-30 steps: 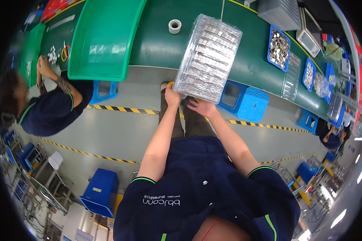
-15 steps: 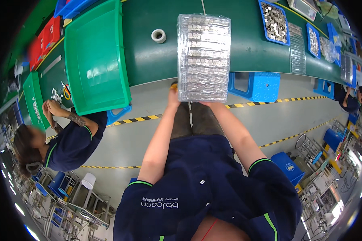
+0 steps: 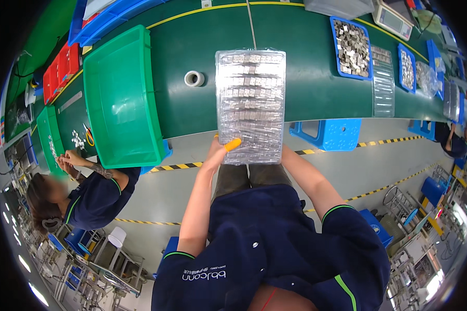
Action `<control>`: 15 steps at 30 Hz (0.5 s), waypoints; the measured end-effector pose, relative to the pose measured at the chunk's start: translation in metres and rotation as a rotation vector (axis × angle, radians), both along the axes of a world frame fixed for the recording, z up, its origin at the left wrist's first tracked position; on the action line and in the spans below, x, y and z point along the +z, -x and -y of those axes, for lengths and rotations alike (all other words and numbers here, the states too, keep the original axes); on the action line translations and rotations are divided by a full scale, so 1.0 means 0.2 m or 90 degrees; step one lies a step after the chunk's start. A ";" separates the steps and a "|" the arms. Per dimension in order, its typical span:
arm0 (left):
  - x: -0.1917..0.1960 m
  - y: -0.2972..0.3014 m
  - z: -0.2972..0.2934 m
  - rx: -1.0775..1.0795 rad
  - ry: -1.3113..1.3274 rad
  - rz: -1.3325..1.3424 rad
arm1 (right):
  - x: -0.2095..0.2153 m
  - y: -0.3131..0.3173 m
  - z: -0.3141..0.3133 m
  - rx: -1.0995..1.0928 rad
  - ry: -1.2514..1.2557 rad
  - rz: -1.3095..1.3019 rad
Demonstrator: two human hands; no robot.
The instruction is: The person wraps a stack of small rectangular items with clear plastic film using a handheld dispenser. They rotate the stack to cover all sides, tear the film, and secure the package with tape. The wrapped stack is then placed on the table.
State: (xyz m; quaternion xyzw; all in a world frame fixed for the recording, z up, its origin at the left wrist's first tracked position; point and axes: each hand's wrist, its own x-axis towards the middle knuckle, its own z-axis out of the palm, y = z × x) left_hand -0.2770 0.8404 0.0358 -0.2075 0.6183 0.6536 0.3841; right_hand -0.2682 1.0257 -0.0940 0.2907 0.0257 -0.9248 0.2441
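While both arms reach up from the lower middle of the frame, the left hand (image 3: pixel 218 151) grips the near edge of a clear tray of small metal parts (image 3: pixel 250 103), an orange-capped finger on top. The right hand is hidden beneath it; its grip cannot be told. A green bin (image 3: pixel 120 98) lies left.

The table (image 3: pixel 192 114) was dark green with a thin yellow line. On it, the clear tray (image 3: pixel 250 106) held rows of silvery parts, beside a bright green bin (image 3: pixel 120 101). Blue trays (image 3: pixel 352 47) held grey pieces. The floor (image 3: pixel 161 192) below the table was grey with yellow-and-black striped tape.
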 end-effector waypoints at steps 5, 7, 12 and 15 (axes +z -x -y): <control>0.04 -0.13 -0.04 -0.001 -0.074 0.013 | -0.03 0.07 -0.11 0.038 -0.010 0.010; 0.05 -0.19 -0.01 -0.026 -0.102 0.060 | -0.03 0.09 -0.13 0.056 -0.013 0.011; -0.03 -0.36 0.06 -0.063 -0.054 0.058 | -0.08 0.14 -0.12 0.090 -0.008 0.022; -0.15 -0.49 0.06 0.067 -0.025 0.130 | -0.10 0.15 -0.10 0.105 0.000 0.027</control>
